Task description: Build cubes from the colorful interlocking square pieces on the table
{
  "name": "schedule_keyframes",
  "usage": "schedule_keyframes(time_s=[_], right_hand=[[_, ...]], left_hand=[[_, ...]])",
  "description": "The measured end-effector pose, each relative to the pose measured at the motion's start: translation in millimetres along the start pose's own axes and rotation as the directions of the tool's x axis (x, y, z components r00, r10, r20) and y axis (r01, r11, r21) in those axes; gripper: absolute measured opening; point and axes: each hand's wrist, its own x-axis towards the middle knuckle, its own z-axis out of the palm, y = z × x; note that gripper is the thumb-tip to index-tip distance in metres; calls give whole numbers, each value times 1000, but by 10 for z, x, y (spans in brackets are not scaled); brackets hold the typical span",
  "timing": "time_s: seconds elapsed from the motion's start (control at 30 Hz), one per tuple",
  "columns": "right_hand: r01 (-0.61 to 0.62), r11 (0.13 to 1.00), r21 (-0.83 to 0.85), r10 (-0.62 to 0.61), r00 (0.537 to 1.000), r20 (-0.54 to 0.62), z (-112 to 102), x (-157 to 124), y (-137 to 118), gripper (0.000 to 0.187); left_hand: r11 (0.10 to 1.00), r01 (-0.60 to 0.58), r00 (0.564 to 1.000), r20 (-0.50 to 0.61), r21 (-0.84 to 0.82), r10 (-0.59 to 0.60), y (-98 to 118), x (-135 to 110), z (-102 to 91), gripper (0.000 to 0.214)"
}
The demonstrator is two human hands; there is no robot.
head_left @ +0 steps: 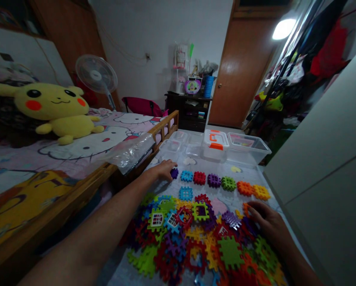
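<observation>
My left hand (165, 170) is at the left end of a row of plastic interlocking tiles, its fingers closed on a dark blue-purple tile (174, 173). Beside it, the row runs through a light blue tile (186, 176), a red tile (199, 178), a purple tile (214, 180), a green tile (228, 183), an orange tile (245, 188) and a yellow tile (261, 192). Another light blue tile (185, 193) lies below the row. At the right edge of a mixed tile pile (195, 242), my right hand (265, 218) pinches an orange tile (246, 209), partly hidden by the fingers.
Behind the row stand a lidded clear box (216, 153) with orange clips, an open clear bin (246, 155) and clear trays (172, 147). A wooden bed rail (109, 174) borders the left side, with a plush toy (64, 115) beyond. A pale cabinet (323, 151) flanks the right.
</observation>
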Motion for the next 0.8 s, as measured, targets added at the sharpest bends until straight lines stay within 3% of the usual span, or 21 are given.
schedule_keyframes(time_s=[0.23,0.37,0.8], right_hand=[[-24,1000,6,24,1000,18,-2,0,12,45],[-24,1000,16,24,999,25,-7,-11,-12,46],[20,1000,-6,-20,1000,-2,13,-32,-98,38]], left_hand=[[984,-159,986,-33,78,162,361,29,6,68],[980,-172,985,15,104,171,495,129,99,60],[978,-147,989,36,147,143,462,174,100,45]])
